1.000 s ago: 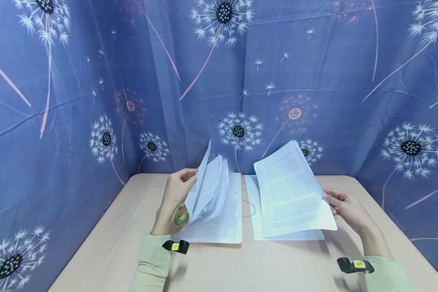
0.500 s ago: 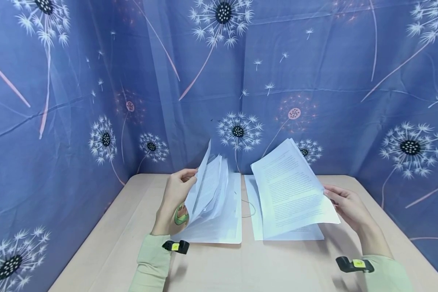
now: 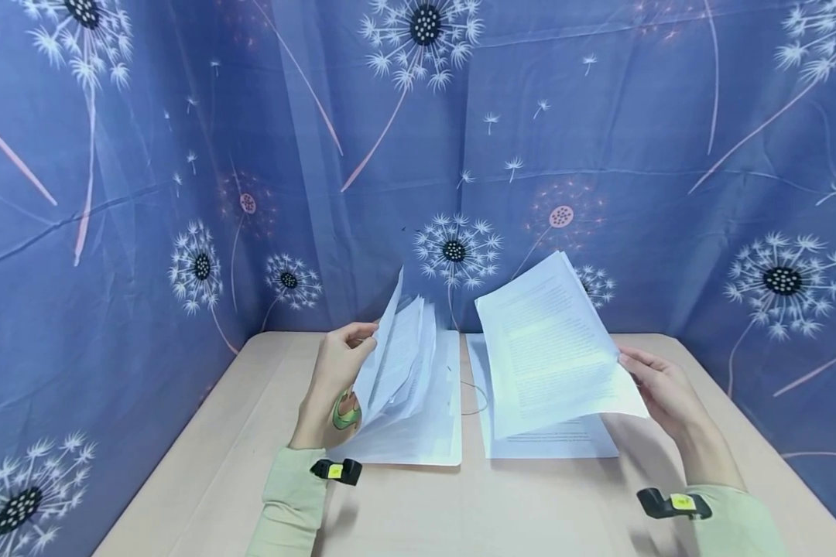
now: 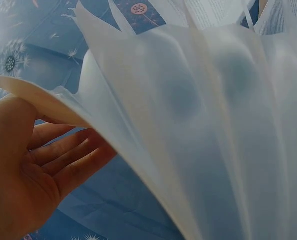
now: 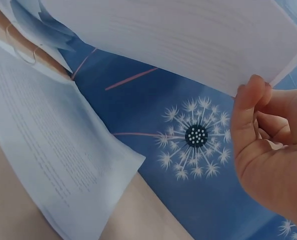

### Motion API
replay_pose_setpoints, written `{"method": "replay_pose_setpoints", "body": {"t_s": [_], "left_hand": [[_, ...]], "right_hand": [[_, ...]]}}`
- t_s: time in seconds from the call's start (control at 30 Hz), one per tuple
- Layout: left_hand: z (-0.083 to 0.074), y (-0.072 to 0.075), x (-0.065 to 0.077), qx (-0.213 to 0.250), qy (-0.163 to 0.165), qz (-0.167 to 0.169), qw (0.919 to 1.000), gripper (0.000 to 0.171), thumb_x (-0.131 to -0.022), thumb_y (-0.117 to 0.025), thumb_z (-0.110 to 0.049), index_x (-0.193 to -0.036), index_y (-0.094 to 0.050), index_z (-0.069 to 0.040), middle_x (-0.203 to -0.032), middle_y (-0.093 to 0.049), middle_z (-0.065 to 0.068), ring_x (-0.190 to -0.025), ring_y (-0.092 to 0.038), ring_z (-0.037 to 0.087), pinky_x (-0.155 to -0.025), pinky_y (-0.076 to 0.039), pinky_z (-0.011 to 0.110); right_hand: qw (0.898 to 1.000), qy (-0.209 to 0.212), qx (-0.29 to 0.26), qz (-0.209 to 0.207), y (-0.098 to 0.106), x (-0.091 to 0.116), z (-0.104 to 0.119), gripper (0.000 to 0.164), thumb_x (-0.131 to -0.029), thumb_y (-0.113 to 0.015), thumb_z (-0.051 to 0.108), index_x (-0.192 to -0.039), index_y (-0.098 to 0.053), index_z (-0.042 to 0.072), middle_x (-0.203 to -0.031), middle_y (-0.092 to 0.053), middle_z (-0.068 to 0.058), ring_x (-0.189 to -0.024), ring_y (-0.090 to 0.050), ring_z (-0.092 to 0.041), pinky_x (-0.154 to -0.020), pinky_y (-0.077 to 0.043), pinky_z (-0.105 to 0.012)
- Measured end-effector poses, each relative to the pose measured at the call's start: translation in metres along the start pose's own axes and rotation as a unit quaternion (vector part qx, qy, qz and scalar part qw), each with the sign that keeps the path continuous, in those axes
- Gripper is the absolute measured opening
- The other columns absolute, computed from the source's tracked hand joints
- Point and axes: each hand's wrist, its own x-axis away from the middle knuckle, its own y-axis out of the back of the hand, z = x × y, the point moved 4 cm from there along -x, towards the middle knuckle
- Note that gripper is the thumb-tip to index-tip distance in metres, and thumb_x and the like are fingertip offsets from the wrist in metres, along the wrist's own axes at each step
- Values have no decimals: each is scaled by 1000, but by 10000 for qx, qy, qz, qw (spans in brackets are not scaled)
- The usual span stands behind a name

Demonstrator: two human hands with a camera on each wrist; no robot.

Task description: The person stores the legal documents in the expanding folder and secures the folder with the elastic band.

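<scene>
On the left of the table lies a folder [image 3: 446,445] with translucent sleeves and papers inside. My left hand [image 3: 337,363] holds its raised cover edge between thumb and fingers; in the left wrist view the sleeves [image 4: 213,125] fan out beside the hand. On the right, my right hand [image 3: 672,398] pinches the right edge of a few printed sheets [image 3: 546,348], which tilt up and bend. Beneath them another printed sheet [image 3: 564,447] lies on the table. The right wrist view has the pinched sheets [image 5: 198,45] above and the lower sheet [image 5: 53,130] at left.
A pale table [image 3: 418,518] carries both piles, with a narrow gap between them. A thin pale loop [image 3: 486,402] lies in that gap. Blue dandelion-print cloth [image 3: 418,155] stands behind the table and along both sides. Each sleeve cuff bears a black camera mount [image 3: 672,504].
My right hand has lifted the printed sheets higher and slightly left, uncovering more of the sheet below. The left hand and folder have stayed put.
</scene>
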Motion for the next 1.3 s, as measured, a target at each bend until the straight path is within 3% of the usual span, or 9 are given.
{"method": "replay_pose_setpoints", "body": {"t_s": [0.23, 0.6, 1.3], "left_hand": [[2, -1, 0, -9, 8, 27, 10000, 27, -91, -63, -20, -114, -75, -15, -103, -74, 5, -86, -66, 19, -76, -52, 33], [2, 0, 0, 32, -10, 67, 10000, 26, -92, -62, -21, -115, -74, -17, -104, -73, 4, -87, -66, 19, -76, -53, 35], [2, 5, 0, 55, -32, -30, 10000, 27, -91, -62, -20, -115, -75, -16, -103, -74, 4, -87, -66, 19, -77, -53, 35]], "right_hand": [[9995, 207, -216, -128, -9, -1, 7, 29, -103, -49, 11, -119, -72, 19, -110, -74, 8, -98, -68, -3, -76, -54, -19], [9965, 245, -665, -449, -38, -3, 10, 27, -101, -54, 11, -115, -75, 21, -105, -75, 7, -90, -69, -5, -70, -54, -18], [9900, 54, -1149, -817, -80, -15, -19, 23, -101, -56, 13, -114, -74, 19, -95, -77, 2, -76, -71, -7, -60, -55, -20]]}}
